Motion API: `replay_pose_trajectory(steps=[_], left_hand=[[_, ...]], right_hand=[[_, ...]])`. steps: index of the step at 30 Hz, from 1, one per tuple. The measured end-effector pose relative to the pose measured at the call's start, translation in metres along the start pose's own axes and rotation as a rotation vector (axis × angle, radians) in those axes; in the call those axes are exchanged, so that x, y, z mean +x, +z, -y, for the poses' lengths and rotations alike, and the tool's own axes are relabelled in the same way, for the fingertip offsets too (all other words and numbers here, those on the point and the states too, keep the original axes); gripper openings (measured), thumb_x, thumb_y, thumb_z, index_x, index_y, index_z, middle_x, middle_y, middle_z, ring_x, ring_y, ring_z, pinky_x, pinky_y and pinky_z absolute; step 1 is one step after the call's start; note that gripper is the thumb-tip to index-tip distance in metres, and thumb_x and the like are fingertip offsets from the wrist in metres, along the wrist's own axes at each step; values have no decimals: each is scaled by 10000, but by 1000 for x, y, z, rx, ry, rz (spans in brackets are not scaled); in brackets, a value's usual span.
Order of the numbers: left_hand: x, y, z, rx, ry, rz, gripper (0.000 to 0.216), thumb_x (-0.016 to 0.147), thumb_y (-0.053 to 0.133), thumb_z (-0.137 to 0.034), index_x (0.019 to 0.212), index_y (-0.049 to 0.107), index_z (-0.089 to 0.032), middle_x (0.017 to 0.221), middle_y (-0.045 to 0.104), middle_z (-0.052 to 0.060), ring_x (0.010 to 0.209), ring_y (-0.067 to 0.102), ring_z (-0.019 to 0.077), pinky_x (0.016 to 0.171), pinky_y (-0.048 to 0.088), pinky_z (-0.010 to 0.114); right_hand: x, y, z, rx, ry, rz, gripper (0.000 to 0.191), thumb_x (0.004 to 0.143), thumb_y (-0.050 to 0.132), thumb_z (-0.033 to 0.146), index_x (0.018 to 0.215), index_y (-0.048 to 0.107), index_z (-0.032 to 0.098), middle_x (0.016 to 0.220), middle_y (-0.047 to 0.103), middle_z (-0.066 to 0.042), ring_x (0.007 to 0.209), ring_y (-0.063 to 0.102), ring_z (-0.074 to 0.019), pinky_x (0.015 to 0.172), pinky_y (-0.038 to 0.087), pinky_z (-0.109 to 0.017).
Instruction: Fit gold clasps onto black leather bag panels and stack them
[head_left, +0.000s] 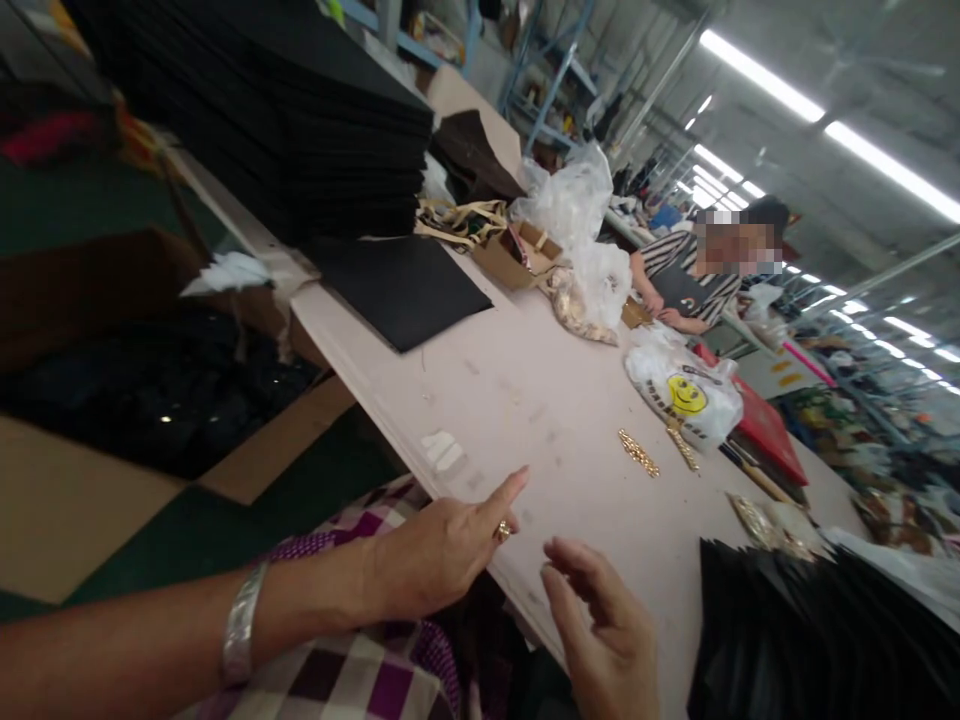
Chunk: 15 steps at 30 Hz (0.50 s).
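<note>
My left hand (442,545), with a silver bracelet (241,625) on its wrist, is over the near edge of the pale table (487,390). Its index finger points out across the top, while the other fingers curl under. A small gold thing (502,531) shows at the curled fingers; whether it is a worn ring or a loose piece, I cannot tell. My right hand (604,625) hovers just to the right, fingers bent and thumb apart, nothing visible between them. Farther in on the table lie a cluster of small gold pieces (638,453) and a gold strip (682,447).
A tall stack of black sheets (337,130) stands at upper left, one black panel (405,290) beside it. More black pieces (795,640) fill the lower right. A smiley plastic bag (686,390) and a red case (769,425) lie beyond. An open carton (82,500) sits left. Someone works opposite.
</note>
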<state>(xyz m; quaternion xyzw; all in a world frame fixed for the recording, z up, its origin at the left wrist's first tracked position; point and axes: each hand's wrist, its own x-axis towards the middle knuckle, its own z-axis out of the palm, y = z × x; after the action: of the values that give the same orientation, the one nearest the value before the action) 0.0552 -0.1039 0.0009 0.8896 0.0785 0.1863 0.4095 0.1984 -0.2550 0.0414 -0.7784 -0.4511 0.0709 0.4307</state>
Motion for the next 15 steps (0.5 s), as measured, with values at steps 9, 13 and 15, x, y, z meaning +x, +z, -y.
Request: replay_pose_trajectory(steps=[9, 13, 15], left_hand=[[-14, -27, 11, 57, -171, 19, 685, 880, 384, -87, 1521, 153, -20, 1222, 664, 218, 1066, 678, 297, 909, 545, 398], [-16, -45, 29, 76, -151, -100, 517, 895, 406, -96, 1410, 405, -135, 1235, 678, 112, 1086, 672, 231, 944, 527, 305], [-11, -65, 43, 186, -224, -207, 407, 964, 363, -135, 1355, 460, -193, 1160, 703, 44, 1044, 678, 173, 928, 520, 247]], right_hand=[[39, 72, 19, 83, -536, 223, 220, 917, 569, 111, 992, 712, 260, 886, 734, -31, 841, 687, -153, 773, 556, -242], [48, 96, 12, 113, -397, 94, 129, 916, 610, 293, 846, 712, 255, 812, 735, -22, 723, 689, -153, 707, 538, -222], [51, 107, 7, 129, -192, -5, 209, 874, 647, 418, 799, 705, 232, 757, 719, -29, 654, 672, -160, 657, 529, -226]])
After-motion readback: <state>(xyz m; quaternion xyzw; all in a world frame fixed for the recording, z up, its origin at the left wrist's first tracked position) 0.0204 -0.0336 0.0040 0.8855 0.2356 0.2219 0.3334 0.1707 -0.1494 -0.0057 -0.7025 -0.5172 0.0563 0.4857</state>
